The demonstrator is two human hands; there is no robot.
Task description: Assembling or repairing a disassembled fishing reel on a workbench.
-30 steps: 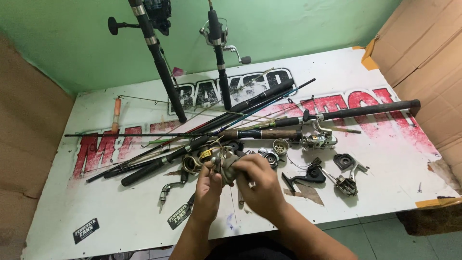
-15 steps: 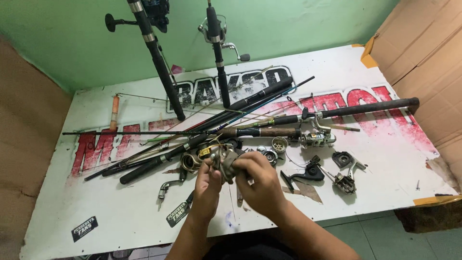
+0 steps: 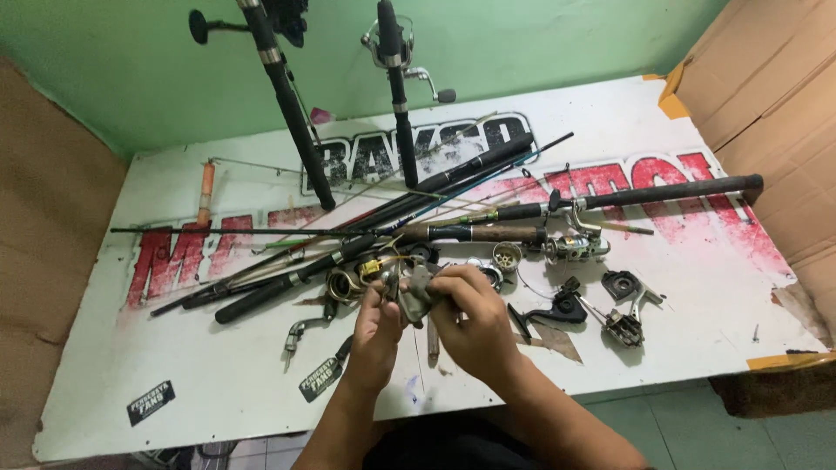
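Reel body (image 3: 413, 294), grey and small, was held between both hands' fingers: left hand (image 3: 376, 324) steadying, right hand (image 3: 475, 320) gripping; disassembly seemed underway, with careful fingertip turning called for next.

Fishing rods (image 3: 418, 218) lie behind the reel body (image 3: 413, 292); loose reel parts (image 3: 623, 309) right.

A white rectangular board table top (image 3: 218, 374) carries big red and black lettering. Black slim fishing rods (image 3: 383, 231) lie across it, one with an orange cork-like grip (image 3: 205, 190). The plain painted wall (image 3: 540, 43) behind is green.
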